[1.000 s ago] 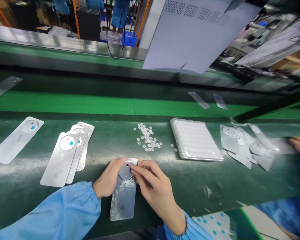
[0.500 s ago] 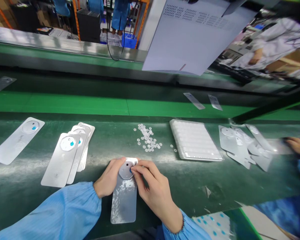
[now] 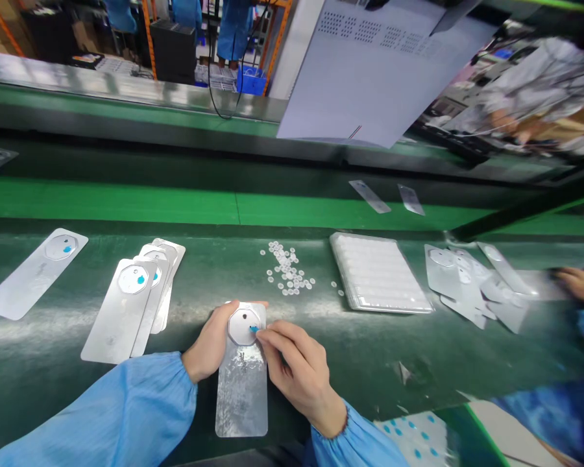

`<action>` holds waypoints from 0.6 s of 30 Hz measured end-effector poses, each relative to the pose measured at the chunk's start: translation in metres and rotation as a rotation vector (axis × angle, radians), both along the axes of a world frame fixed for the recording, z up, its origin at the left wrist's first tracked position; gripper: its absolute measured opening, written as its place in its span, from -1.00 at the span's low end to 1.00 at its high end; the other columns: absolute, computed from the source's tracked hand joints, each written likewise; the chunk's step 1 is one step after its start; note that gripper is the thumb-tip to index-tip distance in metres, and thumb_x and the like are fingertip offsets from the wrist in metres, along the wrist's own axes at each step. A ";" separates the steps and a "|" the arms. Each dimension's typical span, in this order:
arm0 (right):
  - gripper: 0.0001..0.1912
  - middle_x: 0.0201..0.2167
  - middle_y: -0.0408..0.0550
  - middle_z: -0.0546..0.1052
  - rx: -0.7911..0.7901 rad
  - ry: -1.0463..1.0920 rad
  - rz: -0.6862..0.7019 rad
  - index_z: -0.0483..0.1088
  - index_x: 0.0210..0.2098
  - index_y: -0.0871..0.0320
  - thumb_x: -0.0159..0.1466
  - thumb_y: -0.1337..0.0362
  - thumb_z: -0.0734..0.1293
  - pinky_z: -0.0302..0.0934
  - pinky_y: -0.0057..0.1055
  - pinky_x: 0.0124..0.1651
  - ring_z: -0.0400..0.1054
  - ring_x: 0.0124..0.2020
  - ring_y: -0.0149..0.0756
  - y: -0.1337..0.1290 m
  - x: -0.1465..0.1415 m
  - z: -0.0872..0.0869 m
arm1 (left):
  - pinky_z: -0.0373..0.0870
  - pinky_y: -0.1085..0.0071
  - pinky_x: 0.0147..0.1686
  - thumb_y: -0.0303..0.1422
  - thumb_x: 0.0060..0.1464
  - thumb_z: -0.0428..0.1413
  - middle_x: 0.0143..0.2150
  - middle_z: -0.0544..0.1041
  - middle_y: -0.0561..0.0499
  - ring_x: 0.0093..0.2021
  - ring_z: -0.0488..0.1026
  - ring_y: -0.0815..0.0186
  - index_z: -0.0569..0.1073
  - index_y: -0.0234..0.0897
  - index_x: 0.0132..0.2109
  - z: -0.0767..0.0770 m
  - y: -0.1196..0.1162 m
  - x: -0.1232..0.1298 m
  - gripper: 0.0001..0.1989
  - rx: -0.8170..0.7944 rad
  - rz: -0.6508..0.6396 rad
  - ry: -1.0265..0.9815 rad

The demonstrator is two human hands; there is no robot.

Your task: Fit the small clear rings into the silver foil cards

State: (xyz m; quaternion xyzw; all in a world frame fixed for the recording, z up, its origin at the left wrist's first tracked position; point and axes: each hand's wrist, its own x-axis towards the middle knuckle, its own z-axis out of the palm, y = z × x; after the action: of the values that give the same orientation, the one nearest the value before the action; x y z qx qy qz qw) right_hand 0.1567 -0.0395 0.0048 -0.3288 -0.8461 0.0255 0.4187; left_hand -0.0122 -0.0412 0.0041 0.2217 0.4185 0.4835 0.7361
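Note:
My left hand [image 3: 210,345] grips the upper left edge of a silver rectangular plate [image 3: 243,395], its fingers partly hidden behind the top. Near that end the plate has an octagonal recessed face with a small dark hole. At the right of this face sits a small blue sticker [image 3: 254,329], and my right hand [image 3: 294,370] pinches it between thumb and finger. Whether the sticker is stuck down or lifted, I cannot tell. On the left lie overlapping plates [image 3: 109,324] with blue dots, and a single plate [image 3: 34,279] farther out.
Small clear discs [image 3: 287,269] are scattered beyond my hands. A white ribbed tray [image 3: 382,272] lies right of them, then a heap of plates [image 3: 460,279]. A sheet of blue dots [image 3: 416,438] is at lower right. Another person's hand [image 3: 581,282] is at far right.
The plate in my left hand has tipped slightly, and its face looks brighter. My right fingers have shifted a little down, showing the blue sticker more. Plates on the green belt have slid left.

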 end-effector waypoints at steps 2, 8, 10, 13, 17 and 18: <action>-0.72 -0.27 -0.03 0.60 0.004 0.019 -0.002 0.51 -0.06 0.07 0.32 0.52 0.36 0.48 -0.40 -0.32 0.56 -0.34 -0.27 0.000 0.001 -0.003 | 0.32 0.28 0.13 -0.03 0.14 0.13 -0.04 0.66 -0.14 0.09 0.50 0.02 0.64 -0.41 -0.02 -0.001 0.000 0.001 -0.48 -0.009 0.002 -0.014; -0.69 -0.29 -0.05 0.61 0.041 0.055 -0.011 0.52 -0.05 0.03 0.31 0.52 0.38 0.49 -0.38 -0.36 0.56 -0.36 -0.26 -0.006 0.009 -0.005 | 0.43 0.31 -0.09 0.01 0.12 0.13 -0.24 0.69 -0.17 -0.14 0.60 0.08 0.55 -0.47 0.09 0.003 0.000 0.001 -0.37 -0.020 -0.051 -0.097; -0.68 -0.30 -0.06 0.59 0.031 0.080 -0.037 0.51 -0.07 0.03 0.29 0.54 0.39 0.49 -0.37 -0.35 0.53 -0.36 -0.28 -0.010 0.013 -0.001 | 0.47 0.31 -0.17 0.00 0.13 0.13 -0.25 0.69 -0.19 -0.23 0.62 0.10 0.50 -0.47 0.13 0.006 0.000 0.001 -0.36 -0.013 -0.068 -0.094; -0.76 -0.29 -0.04 0.53 -0.093 0.200 -0.105 0.51 -0.15 0.06 0.29 0.52 0.39 0.47 -0.38 -0.32 0.49 -0.31 -0.28 -0.017 0.020 0.009 | 0.50 0.28 -0.28 -0.08 0.13 0.18 -0.24 0.68 -0.19 -0.30 0.65 0.07 0.42 -0.43 0.21 0.011 -0.001 0.000 -0.37 -0.038 -0.089 -0.076; -0.92 -0.28 0.00 0.45 -0.467 0.499 -0.201 0.48 -0.30 0.11 0.35 0.37 0.37 0.34 -0.44 -0.45 0.42 -0.34 -0.29 -0.024 0.033 0.019 | 0.52 0.28 -0.33 -0.25 0.06 0.26 -0.23 0.67 -0.15 -0.26 0.67 -0.01 0.28 -0.36 0.34 0.014 -0.001 -0.002 -0.27 -0.077 -0.100 -0.054; -0.91 -0.27 0.00 0.43 -0.551 0.569 -0.217 0.48 -0.32 0.11 0.35 0.32 0.38 0.30 -0.45 -0.48 0.39 -0.38 -0.31 -0.025 0.041 0.019 | 0.52 0.28 -0.34 -0.29 0.06 0.26 -0.23 0.67 -0.14 -0.25 0.67 -0.01 0.24 -0.35 0.36 0.015 0.000 -0.002 -0.24 -0.079 -0.106 -0.056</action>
State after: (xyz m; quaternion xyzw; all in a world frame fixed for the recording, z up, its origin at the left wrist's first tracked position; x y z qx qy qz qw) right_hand 0.1973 -0.0650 0.0240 -0.4959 -0.6185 0.2966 0.5326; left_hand -0.0140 -0.0415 0.0189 0.2007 0.4040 0.4329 0.7804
